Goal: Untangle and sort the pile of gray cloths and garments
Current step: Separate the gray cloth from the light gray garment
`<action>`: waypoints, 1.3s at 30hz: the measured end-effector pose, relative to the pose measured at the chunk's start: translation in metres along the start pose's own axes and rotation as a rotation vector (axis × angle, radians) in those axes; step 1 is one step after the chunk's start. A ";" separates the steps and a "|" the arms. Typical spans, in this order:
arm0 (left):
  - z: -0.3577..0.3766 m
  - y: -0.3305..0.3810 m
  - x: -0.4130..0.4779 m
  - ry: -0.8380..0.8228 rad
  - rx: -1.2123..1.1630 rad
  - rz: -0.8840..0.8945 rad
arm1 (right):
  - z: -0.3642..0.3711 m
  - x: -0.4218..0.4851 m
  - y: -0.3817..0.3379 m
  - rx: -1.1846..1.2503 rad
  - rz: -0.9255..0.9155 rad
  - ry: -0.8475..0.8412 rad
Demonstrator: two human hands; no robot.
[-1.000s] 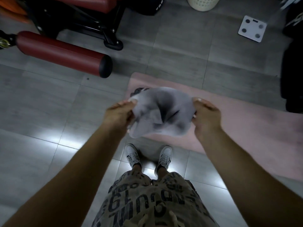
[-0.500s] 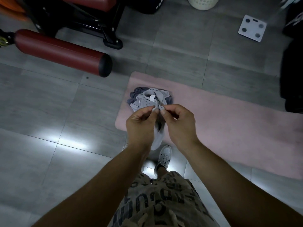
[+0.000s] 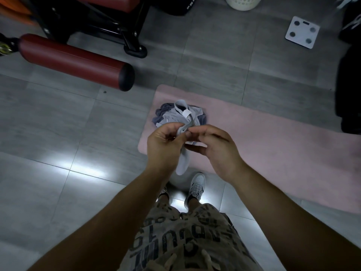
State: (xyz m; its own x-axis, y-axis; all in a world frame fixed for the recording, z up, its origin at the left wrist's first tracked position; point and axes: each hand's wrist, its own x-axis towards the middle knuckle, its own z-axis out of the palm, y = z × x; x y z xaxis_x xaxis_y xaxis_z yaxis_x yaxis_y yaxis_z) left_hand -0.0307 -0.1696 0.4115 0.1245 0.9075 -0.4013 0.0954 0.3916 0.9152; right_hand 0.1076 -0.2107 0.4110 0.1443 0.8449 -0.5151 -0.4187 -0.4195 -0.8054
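Left grip (image 3: 164, 145): fingers curled, thumb and forefinger pinching the rolled top edge of a light gray cloth (image 3: 182, 159).
Right grip (image 3: 218, 151): fingers curled, forefinger tip touching the same rolled edge just beside the left grip's thumb. The thumb sits lower, apart from the forefinger, and motion blur leaves it unclear whether this grip really pinches the cloth.
Held cloth: a narrow, sock-like piece, gathered at the top between the two grips. The rest hangs straight down below the left grip and ends above the shoes.
Pile (image 3: 179, 116): light and darker gray garments bunched together, just beyond both grips, partly hidden behind their fingertips. A white tag (image 3: 185, 112) shows on top.
Mat (image 3: 273, 137): pink, lying on the floor under the pile. It runs from beneath the grips out to the right grip's side.
Floor (image 3: 58, 133): gray tiles, with bright light patches below the left grip.
Shoes (image 3: 196, 184): pale sneakers, below the grips, near the mat's edge.
Shorts (image 3: 185, 237): printed with dark lettering, nearest the camera, between the two forearms.
Padded roller (image 3: 74, 61): dark red with a black end cap, well beyond the left grip and off to its side.
Scale (image 3: 302, 32): white, flat on the floor, far beyond the right grip.
Basket (image 3: 243, 2): pale, at the top edge, well beyond both grips.
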 end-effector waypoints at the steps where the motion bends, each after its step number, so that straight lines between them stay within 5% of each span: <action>1: -0.002 0.001 0.003 -0.008 0.027 0.010 | -0.002 0.004 -0.002 -0.045 -0.007 0.027; 5: -0.015 0.016 0.009 -0.093 0.170 0.055 | -0.039 0.034 -0.009 -0.627 -0.237 0.242; 10: -0.028 0.045 0.011 -0.166 0.260 0.206 | -0.079 0.055 -0.029 -1.098 -0.199 0.090; 21: -0.044 0.070 0.024 -0.110 0.191 0.245 | -0.086 0.047 -0.027 -1.126 -0.082 -0.027; 31: -0.064 0.066 0.047 0.058 0.086 0.154 | -0.078 0.042 -0.057 -1.342 -0.558 0.029; 39: -0.069 0.062 0.056 0.077 0.057 0.154 | -0.077 0.043 -0.086 -1.490 -0.666 0.006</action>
State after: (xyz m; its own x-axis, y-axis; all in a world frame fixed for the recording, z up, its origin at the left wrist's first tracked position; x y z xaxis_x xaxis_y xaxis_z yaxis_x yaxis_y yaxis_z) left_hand -0.0859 -0.0846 0.4481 0.0664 0.9658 -0.2508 0.1370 0.2401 0.9610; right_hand 0.2190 -0.1637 0.4358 -0.0609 0.9979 0.0216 0.9024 0.0643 -0.4260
